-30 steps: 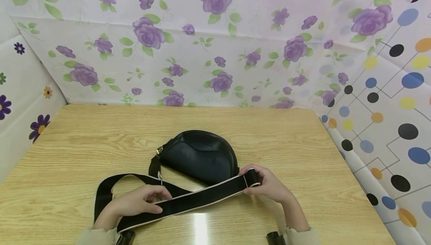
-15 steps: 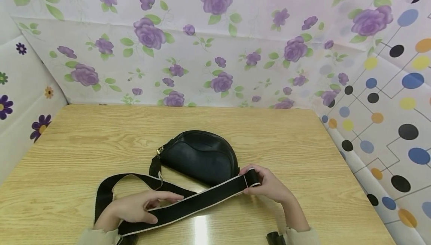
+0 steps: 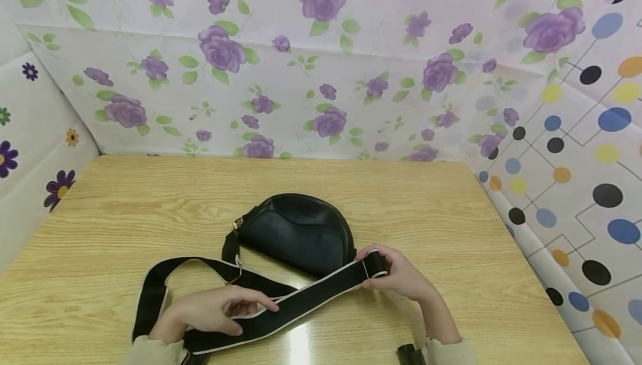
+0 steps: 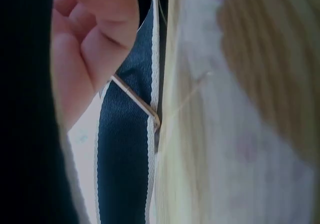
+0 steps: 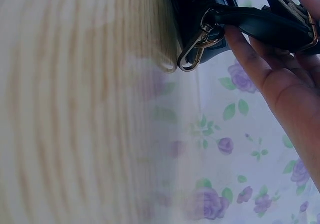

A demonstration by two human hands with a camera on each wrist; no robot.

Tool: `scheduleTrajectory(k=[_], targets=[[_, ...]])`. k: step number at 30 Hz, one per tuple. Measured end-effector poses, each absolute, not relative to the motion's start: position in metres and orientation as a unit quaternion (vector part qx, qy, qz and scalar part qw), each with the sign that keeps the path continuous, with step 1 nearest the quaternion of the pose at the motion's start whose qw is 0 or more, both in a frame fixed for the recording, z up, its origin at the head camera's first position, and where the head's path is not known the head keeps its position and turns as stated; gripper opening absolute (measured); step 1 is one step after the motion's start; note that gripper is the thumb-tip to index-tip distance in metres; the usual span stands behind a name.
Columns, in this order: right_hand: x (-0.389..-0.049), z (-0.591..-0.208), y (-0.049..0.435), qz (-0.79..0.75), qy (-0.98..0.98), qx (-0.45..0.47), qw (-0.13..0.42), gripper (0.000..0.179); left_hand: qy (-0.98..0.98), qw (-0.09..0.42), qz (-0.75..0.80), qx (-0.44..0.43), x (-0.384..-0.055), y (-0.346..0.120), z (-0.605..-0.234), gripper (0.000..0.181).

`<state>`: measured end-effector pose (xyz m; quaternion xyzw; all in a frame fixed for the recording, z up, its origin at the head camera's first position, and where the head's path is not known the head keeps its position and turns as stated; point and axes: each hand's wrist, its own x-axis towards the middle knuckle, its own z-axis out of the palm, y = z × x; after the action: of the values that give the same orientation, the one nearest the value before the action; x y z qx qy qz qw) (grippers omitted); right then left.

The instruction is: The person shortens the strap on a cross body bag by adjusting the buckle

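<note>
A black half-moon leather handbag (image 3: 298,234) lies at the middle of the table. Its wide black strap (image 3: 311,301), edged in white, loops out to the left and runs in front of it. My right hand (image 3: 396,273) pinches the strap between thumb and fingers, at a fold with a thin metal bar near the bag's right corner. Over the strap's near stretch my left hand (image 3: 210,312) lies with forefinger extended, fingertip and thumb touching the webbing. The left wrist view shows a metal slider (image 4: 135,100) on the strap; the right wrist view, a metal snap hook (image 5: 192,49) beside the bag.
The wooden table (image 3: 426,209) meets a flower-print sheet (image 3: 281,97) at the back and a dotted sheet (image 3: 577,186) on the right. A dark cylindrical piece (image 3: 410,354) shows by the right sleeve at the front.
My left hand has shifted right along the strap, its forefinger now straighter. The strap's near stretch sags toward the front edge. The right hand and handbag stay in place.
</note>
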<state>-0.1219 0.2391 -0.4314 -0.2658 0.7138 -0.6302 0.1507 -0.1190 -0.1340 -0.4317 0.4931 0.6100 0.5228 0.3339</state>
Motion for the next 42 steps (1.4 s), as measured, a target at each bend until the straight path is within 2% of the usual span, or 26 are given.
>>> scheduleTrajectory(k=[6, 11, 30, 42], targets=[[-0.122, -0.43, 0.238, -0.63, 0.715, -0.261, 0.155, 0.038, 0.643, 0.346, 0.51, 0.454, -0.117, -0.126, -0.431, 0.033], [-0.121, -0.428, 0.238, -0.624, 0.721, -0.258, 0.155, 0.039, 0.652, 0.362, 0.516, 0.421, -0.117, -0.118, -0.433, 0.026], [-0.12, -0.427, 0.238, -0.624, 0.718, -0.265, 0.16, 0.038, 0.658, 0.343, 0.545, 0.39, -0.117, -0.117, -0.431, 0.028], [-0.12, -0.427, 0.236, -0.628, 0.706, -0.285, 0.16, 0.039, 0.643, 0.309, 0.555, 0.429, -0.121, -0.13, -0.417, 0.026]])
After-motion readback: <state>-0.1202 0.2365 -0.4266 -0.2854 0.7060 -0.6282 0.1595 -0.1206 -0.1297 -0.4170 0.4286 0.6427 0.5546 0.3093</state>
